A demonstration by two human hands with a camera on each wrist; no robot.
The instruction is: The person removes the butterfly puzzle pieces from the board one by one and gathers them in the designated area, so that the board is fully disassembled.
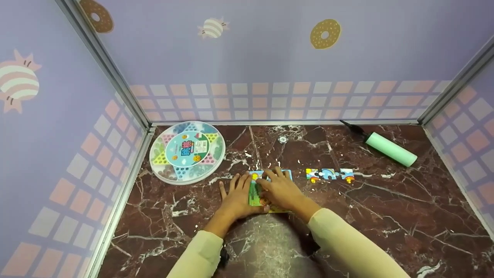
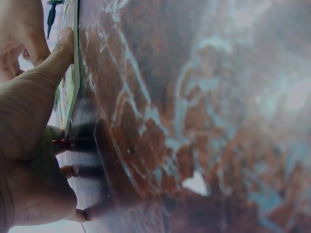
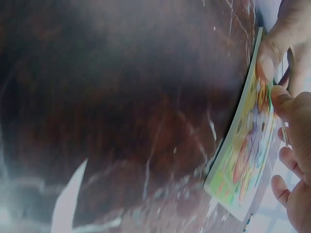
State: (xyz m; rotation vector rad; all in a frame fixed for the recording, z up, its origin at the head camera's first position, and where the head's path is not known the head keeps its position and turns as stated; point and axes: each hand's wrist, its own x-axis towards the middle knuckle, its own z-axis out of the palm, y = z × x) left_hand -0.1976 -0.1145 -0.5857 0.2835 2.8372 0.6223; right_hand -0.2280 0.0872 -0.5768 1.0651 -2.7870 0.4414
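A colourful jigsaw puzzle board (image 1: 254, 199) lies flat on the marbled table below both hands. My left hand (image 1: 239, 199) rests along the board's left side, fingers spread on the tabletop. In the left wrist view its thumb (image 2: 60, 53) presses the board's near edge. Over the board's upper right half is my right hand (image 1: 283, 189), its fingertips down at the picture. From the right wrist view, the right thumb (image 3: 281, 94) sits close over the board beside the left thumb (image 3: 267, 63); I cannot tell whether it pinches a piece.
Right of the board lie three loose puzzle pieces (image 1: 329, 174). A round Chinese checkers set (image 1: 187, 152) is at the back left. A mint-green hand pump (image 1: 391, 149) with black nozzle is at the back right. A small round silvery object (image 1: 283, 139) lies near the back wall (image 1: 262, 58).
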